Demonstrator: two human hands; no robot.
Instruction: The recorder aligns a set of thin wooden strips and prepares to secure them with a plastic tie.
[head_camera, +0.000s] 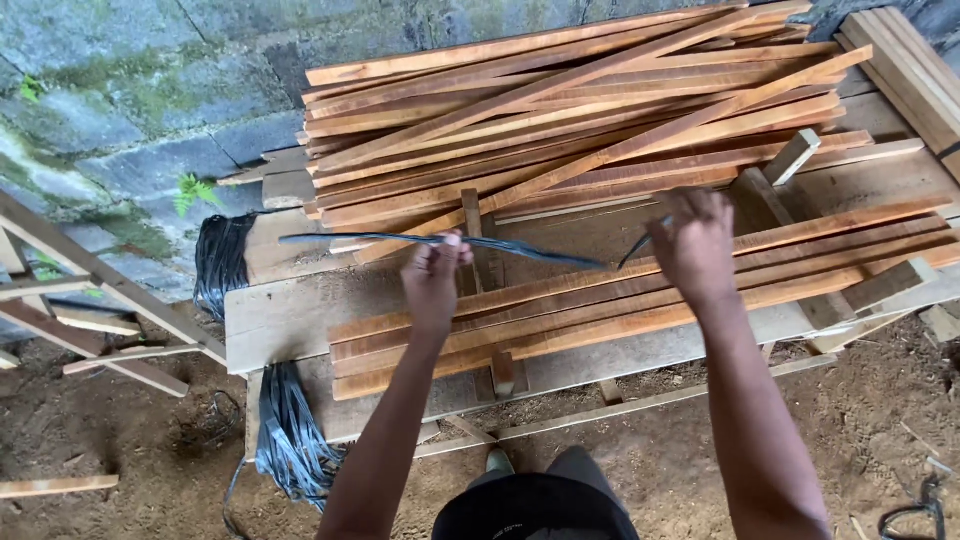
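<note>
- Your left hand (432, 272) is a closed fist, and its fingers pinch a long, thin, dark blue plastic strap (440, 243).
- Your right hand (695, 245) pinches the other part of that strap, fingers pressed close together.
- The strap is up in the air between your hands, just above the small row of long orange-brown wood sticks (640, 300) near the front edge of the rough wooden workbench (285, 315).
- A big pile of the same wood sticks (560, 110) lies along the back edge.
- A bundle of dark straps (290, 435) hangs off the front left corner, and another dark bundle (220, 262) sits at the left edge.
- The strap looks thin and slippery. If you pull hard, I think it could slide out of your fingers.
- The stick ends look rough, so your hands could get a splinter if they rub the wood.
</note>
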